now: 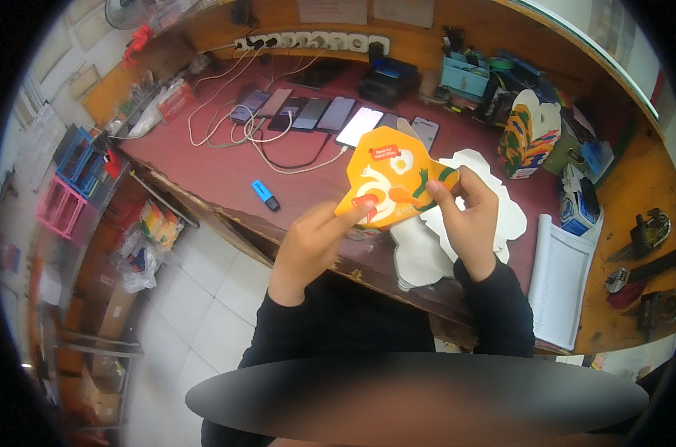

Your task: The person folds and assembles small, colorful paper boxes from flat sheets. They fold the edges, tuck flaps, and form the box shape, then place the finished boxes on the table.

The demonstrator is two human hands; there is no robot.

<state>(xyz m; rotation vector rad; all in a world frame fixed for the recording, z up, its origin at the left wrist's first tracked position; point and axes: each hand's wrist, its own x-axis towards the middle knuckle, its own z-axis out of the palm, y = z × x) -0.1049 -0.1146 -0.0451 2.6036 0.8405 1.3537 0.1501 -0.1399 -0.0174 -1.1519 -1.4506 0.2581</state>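
Observation:
A flat yellow die-cut paper food box (386, 160), printed with an egg and other food drawings, is held up over the desk's front edge. My left hand (308, 246) grips its lower left part, fingers closed on the card. On the other side my right hand (475, 216) pinches its right flap between thumb and fingers. Below and behind lie white die-cut box blanks (420, 257) in a loose stack, partly covered by my right hand and the yellow box. Colourful cartons (528, 138), nested in one another, stand at the right.
Several phones (308, 114) with charging cables lie at the back, below a socket strip (316, 41). A blue highlighter (265, 195) rests left of my hands. Right of the blanks are an open notebook (561, 287) and tools (647, 268). A black device (389, 78) stands behind.

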